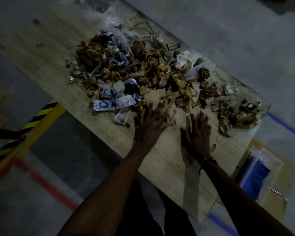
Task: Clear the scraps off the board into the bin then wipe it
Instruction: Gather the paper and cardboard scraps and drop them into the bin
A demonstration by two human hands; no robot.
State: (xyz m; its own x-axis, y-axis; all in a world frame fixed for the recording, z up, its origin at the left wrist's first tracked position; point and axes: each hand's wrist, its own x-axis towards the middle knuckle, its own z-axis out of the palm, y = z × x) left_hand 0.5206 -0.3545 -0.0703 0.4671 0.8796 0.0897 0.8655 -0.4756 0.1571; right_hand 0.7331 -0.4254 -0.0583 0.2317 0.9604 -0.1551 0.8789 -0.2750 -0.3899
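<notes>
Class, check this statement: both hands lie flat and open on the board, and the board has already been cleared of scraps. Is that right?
Not quite. The head view shows the left hand and right hand flat and open on the board, but the scraps are still heaped across it, so nothing has been cleared.

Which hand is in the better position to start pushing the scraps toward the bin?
The left hand, probably. Its fingers already touch the edge of the scraps, with the bin apparently at the board's right end. The right hand lies flat on bare wood.
</notes>
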